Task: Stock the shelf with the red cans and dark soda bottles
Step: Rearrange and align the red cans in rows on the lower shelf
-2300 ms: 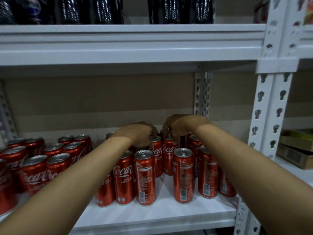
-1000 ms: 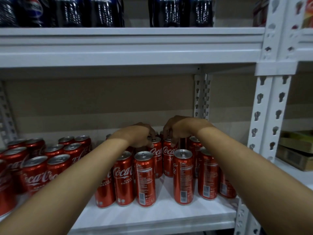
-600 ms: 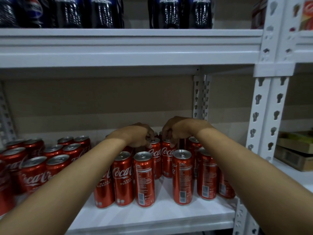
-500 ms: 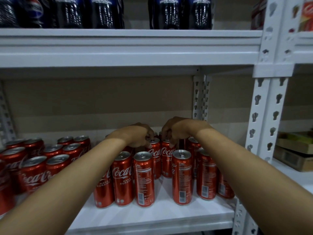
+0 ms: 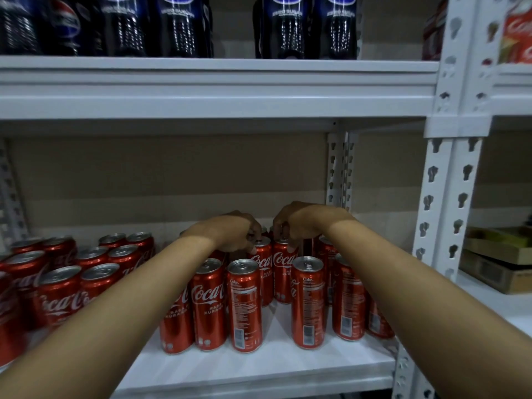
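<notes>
My left hand and right hand each pinched, it seemed, the rim of an upright Coca-Cola can mid-shelf. Both cans stood directly beneath my fingers, touching side by side.

Red white-scripted cans, seemingly black blue-labelled bottles, white shelf.

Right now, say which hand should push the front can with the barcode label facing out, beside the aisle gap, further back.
Right. The right hand sits just behind that can; the left hand would have to cross over.
</notes>
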